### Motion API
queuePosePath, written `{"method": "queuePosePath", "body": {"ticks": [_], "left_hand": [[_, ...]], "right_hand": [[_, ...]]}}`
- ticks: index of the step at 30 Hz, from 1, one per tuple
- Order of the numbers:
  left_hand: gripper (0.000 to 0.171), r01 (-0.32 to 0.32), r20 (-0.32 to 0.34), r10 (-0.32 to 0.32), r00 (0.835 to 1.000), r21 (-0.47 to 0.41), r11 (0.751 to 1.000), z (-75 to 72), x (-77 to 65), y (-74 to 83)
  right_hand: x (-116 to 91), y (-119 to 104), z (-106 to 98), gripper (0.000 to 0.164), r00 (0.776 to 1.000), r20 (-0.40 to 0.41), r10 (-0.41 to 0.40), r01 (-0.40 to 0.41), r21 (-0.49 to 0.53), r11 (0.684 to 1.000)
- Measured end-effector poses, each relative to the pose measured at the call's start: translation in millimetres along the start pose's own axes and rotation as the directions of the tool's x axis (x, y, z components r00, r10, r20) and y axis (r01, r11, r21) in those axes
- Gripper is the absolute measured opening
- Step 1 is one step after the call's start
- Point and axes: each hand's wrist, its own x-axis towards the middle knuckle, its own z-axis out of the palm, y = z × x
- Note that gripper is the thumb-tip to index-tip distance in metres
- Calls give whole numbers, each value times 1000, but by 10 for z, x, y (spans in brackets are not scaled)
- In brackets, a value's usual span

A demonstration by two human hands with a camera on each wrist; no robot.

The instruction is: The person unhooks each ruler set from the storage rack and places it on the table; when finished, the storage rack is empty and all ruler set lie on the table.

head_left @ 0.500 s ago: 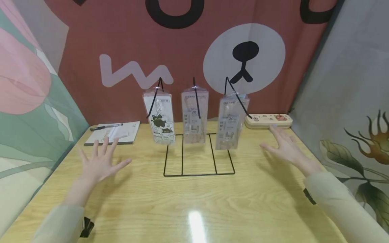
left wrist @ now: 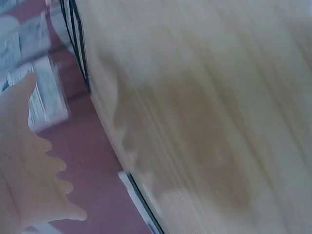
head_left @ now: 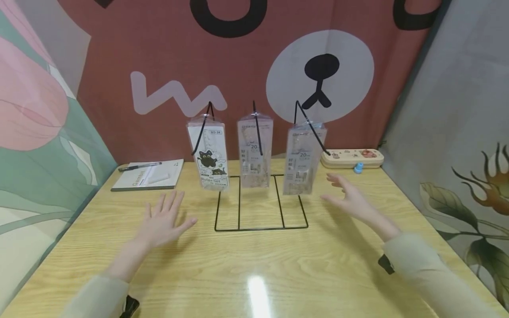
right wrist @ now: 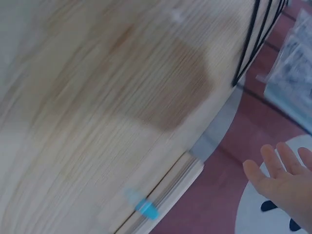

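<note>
My left hand (head_left: 161, 223) hovers over the table left of a black wire rack (head_left: 260, 229), fingers extended and thumb out, holding nothing. On the rack's other side my right hand (head_left: 354, 201) is raised, its fingers loosely bent and empty. Three clear packets hang from the rack's hooks. The left one is a ruler set (head_left: 208, 145) with black cats on a white card. The middle packet (head_left: 255, 150) and the right packet (head_left: 303, 161) have pinkish-grey printing and "20" on them. In the right wrist view, the right hand's fingers (right wrist: 273, 168) spread apart near the packets.
Back left lies a white notebook (head_left: 171, 170) with a dark pen (head_left: 139, 166) and a small white block (head_left: 158, 177) on it. Back right, a cream pencil case (head_left: 346, 155) stands behind a small blue piece (head_left: 358, 168). Printed cloths hang behind and at both sides.
Both hands have moved inward toward the rack, the left one also nearer the front. The blue piece and the notebook's front part are now uncovered. Packets and rack stay put.
</note>
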Motion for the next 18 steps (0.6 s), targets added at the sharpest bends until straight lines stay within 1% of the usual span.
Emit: {"method": "queuePosePath", "body": {"ticks": [5,9,14,18], "left_hand": [[87,-71,21,73,997,-72,995,107,50,253],[85,-106,62,112,992,-92,990,199,106,408],[83,-119,122,133,984,-113,986,312,207,512],[81,-124,173,143,974,-116,986,346,286,553]], "right_hand": [[83,-94,159,61,999,-41,-20,23,82,996],[148,-142,250,57,999,-36,7,-2,131,991],[212,-179,355,49,998,-42,42,-32,218,975],[253,-189,403,46,997,-17,70,-64,227,972]]}}
